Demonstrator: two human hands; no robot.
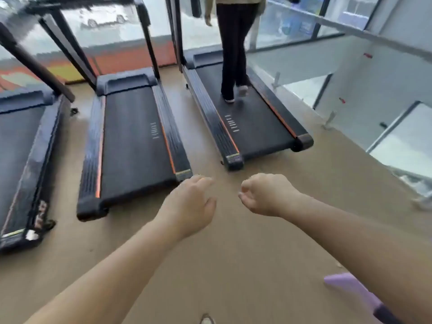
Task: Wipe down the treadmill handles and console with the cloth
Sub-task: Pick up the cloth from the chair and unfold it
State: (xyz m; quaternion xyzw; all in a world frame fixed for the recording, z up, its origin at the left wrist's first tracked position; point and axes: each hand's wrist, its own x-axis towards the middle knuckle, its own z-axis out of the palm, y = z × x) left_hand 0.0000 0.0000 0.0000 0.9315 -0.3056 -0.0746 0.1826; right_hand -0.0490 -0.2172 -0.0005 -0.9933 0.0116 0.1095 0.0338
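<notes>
Black decks edged in orange lay in a row on the tan floor (233,253): a left treadmill (21,160), a middle treadmill (135,146), and a right treadmill (252,122) on which another person (233,54) was walking. Both bare arms reached forward over the floor, short of the machines. The left hand (189,202) had a slack grip, fingers loosely bent round nothing. The right hand (264,195) was curled into a fist, also holding nothing.

No cloth showed in either hand. A lilac thing (350,288) lay half hidden under the right forearm, and I could not tell what it was. The handles and console were cut off at the top; only the dark uprights (149,43) showed.

The likeliest trouble was starting without the cloth, so bare palms would merely smear the handles. Reaching into the occupied machine could jostle the walker, and a careless step could catch a deck's raised rear corner.
</notes>
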